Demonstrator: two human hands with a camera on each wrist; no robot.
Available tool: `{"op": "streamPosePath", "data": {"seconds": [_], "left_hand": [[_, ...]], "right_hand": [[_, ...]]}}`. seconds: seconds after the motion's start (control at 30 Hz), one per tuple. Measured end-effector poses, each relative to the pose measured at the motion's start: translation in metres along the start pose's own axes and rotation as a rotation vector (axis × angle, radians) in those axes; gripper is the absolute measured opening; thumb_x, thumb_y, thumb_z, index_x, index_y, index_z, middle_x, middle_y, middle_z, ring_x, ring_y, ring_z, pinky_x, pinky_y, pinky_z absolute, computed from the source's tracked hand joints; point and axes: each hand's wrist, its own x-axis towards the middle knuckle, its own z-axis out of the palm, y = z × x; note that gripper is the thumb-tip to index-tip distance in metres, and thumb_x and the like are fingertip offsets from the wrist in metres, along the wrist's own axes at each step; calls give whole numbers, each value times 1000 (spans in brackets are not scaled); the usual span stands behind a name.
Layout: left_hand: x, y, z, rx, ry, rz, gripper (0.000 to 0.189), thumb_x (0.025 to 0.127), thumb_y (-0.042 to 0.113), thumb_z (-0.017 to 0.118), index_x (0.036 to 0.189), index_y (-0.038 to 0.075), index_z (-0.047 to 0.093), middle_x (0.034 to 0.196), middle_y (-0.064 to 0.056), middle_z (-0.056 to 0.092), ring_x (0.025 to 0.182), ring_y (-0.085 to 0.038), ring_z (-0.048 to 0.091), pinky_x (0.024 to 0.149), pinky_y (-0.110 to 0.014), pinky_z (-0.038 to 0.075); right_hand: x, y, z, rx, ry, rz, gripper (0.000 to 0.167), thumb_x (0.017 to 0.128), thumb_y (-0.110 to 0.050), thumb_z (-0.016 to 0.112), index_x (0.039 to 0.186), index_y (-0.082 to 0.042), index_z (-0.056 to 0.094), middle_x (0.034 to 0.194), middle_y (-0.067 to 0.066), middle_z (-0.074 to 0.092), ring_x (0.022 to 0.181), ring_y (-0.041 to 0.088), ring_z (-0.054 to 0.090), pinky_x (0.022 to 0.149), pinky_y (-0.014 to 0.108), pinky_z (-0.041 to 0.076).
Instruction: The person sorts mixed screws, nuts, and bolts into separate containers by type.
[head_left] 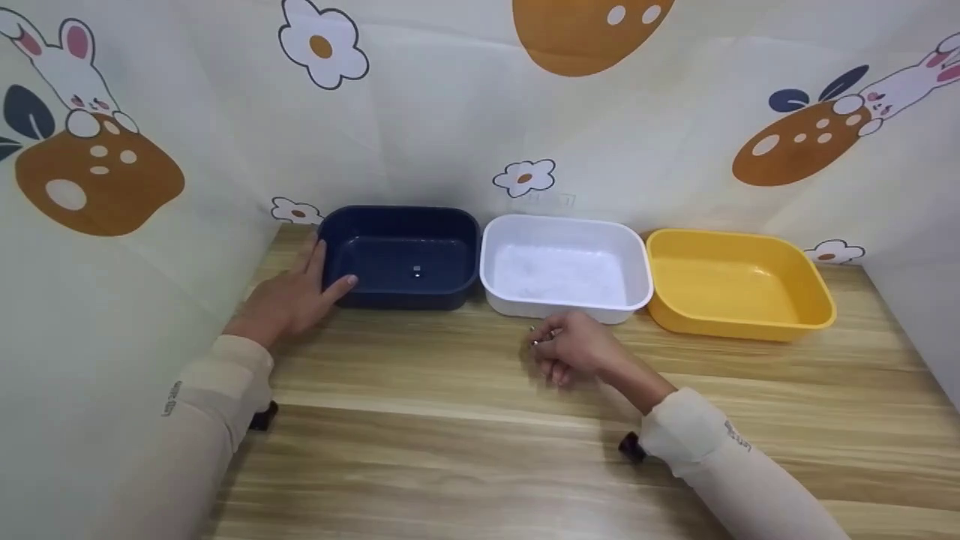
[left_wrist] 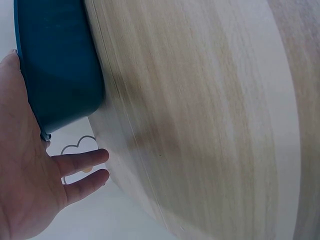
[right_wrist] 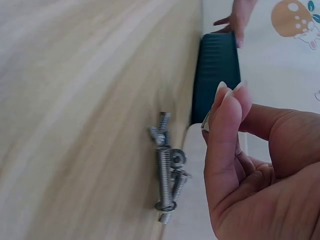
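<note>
My left hand (head_left: pixel 289 300) rests against the left end of a dark blue bin (head_left: pixel 397 300), thumb over its front rim. In the left wrist view two fingers extend straight past the bin's corner. A small shiny metal piece (head_left: pixel 417 271) lies inside this bin. My right hand (head_left: pixel 574 349) is just in front of a white bin (head_left: pixel 566 309), pinching a small metal piece (right_wrist: pixel 205 122) between thumb and fingertips; its kind is mostly hidden. Beside that hand, in the right wrist view, several bolts (right_wrist: pixel 164 172) and a nut or washer (right_wrist: pixel 178 158) appear; in the head view the hand mostly covers them.
A yellow bin (head_left: pixel 739 328) stands to the right of the white one, all three in a row along the back of the wooden table (head_left: pixel 420 450). Behind them hangs a printed cloth (head_left: pixel 435 127), which also covers the sides.
</note>
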Motion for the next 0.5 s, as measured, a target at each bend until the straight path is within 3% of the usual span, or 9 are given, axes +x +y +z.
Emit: {"op": "streamPosePath", "data": {"seconds": [0.17,0.5], "left_hand": [[-1,0,-1,2,-5,9,99,93,75,15,154,1,-9,162,-18,-14,120,-56,48,93,-64,42],[-2,0,0,-14,6,-5,97,94,73,18,154,2,-8,162,-17,-11,123,-56,45,94,-64,41]], "right_hand": [[0,-7,-7,131,-36,-21,26,89,-1,59,113,10,61,58,6,61,42,9,55,43,25,50],[3,-23,-16,215,-44,-52,32,92,-9,59,119,8,57,59,6,61,43,9,52,45,25,50]]}}
